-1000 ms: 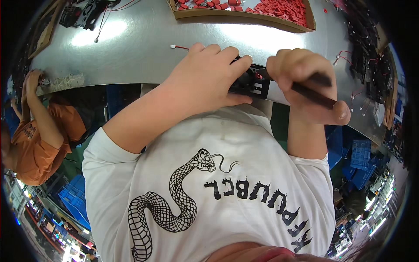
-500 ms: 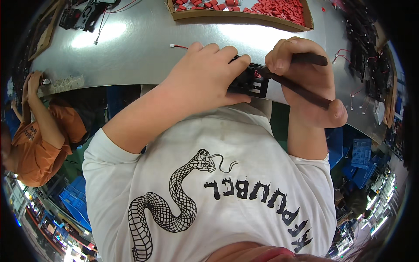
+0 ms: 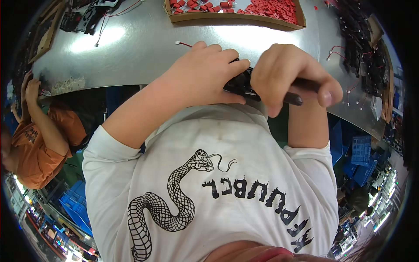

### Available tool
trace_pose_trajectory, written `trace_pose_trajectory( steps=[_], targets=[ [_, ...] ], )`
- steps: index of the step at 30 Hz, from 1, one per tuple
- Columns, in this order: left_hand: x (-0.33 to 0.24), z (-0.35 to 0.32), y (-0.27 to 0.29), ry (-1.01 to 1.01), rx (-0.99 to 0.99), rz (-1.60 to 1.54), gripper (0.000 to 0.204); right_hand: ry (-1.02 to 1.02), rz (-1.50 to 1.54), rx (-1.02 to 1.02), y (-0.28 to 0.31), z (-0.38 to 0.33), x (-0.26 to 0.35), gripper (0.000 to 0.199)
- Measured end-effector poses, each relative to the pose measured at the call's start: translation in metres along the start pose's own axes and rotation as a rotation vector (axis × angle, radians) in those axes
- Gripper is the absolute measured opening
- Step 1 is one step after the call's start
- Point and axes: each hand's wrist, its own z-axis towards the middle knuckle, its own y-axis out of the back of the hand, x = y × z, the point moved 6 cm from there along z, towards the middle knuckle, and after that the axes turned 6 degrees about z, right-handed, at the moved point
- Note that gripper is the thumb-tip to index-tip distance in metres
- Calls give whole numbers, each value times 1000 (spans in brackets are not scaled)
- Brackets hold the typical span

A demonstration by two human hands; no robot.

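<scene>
My left hand [image 3: 205, 72] is closed around a black plastic housing [image 3: 240, 83] at the near edge of the metal table. From beyond that hand, a red wire with a white connector [image 3: 177, 43] sticks out. Closed on a pair of dark-handled pliers [image 3: 294, 99], my right hand [image 3: 281, 72] is just right of the housing. The handle ends show below and among its fingers. That hand hides the jaws and the housing's right end, so I cannot tell whether they touch.
Red plastic parts fill a shallow cardboard box [image 3: 235, 24] at the far side. Black assemblies with wires lie far left [image 3: 89, 19] and along the right [image 3: 364, 61]. A co-worker in an orange shirt [image 3: 39, 148] is at the left. Blue crates [image 3: 361, 150] stand below the table.
My right hand has turned over, knuckles now up, and the pliers' handles have swung down with it. The housing's right end is now covered. My left hand stays on the housing.
</scene>
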Motion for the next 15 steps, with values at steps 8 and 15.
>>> trace_pose_trajectory(
  steps=[8,15],
  targets=[
    [-7,-10,2,61,-112,173,64,230,78,-598,-1,-49,14,91],
    [-9,-14,3,85,-160,256,65,517,-23,-912,1,-66,5,97]
  ],
)
